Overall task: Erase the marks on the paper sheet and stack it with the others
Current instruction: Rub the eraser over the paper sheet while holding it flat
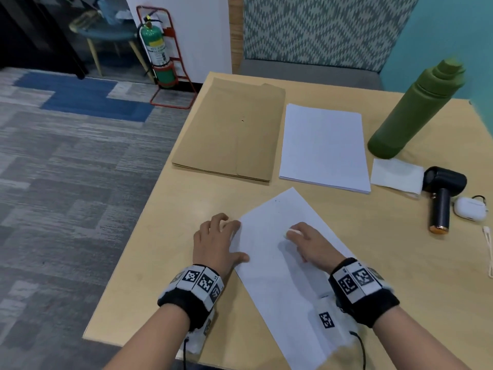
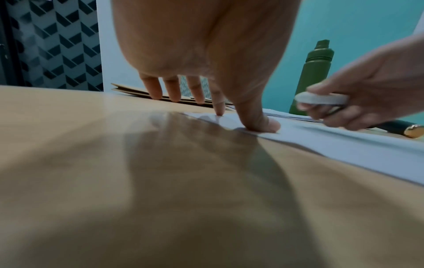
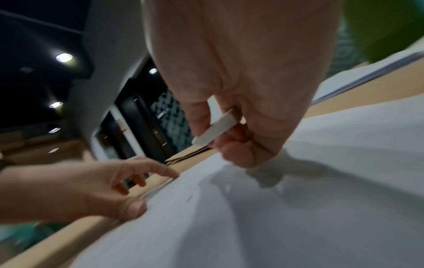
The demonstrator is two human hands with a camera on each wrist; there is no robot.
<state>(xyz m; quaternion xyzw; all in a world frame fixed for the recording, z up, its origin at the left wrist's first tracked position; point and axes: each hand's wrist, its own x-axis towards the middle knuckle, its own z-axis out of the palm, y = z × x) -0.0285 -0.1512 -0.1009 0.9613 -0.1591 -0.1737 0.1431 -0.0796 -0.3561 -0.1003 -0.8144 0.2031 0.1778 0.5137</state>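
Observation:
A white paper sheet (image 1: 277,265) lies slanted on the wooden table (image 1: 165,289) in front of me, with a few faint dark specks near its far corner. My left hand (image 1: 217,240) rests at the sheet's left edge, thumb (image 2: 263,123) and index fingertip pressing the paper (image 2: 344,145) down. My right hand (image 1: 306,243) pinches a flat white eraser (image 1: 293,231) just over the middle of the sheet (image 3: 298,208); the eraser (image 3: 215,132) sits between thumb and fingers. A stack of white sheets (image 1: 324,148) lies farther back.
A brown envelope (image 1: 232,132) lies left of the stack. A green bottle (image 1: 416,110) stands at the back right, with a folded tissue (image 1: 396,174), a black handheld fan (image 1: 441,196), a white earbud case (image 1: 470,209) and a thin white cable (image 1: 488,252) near the right edge.

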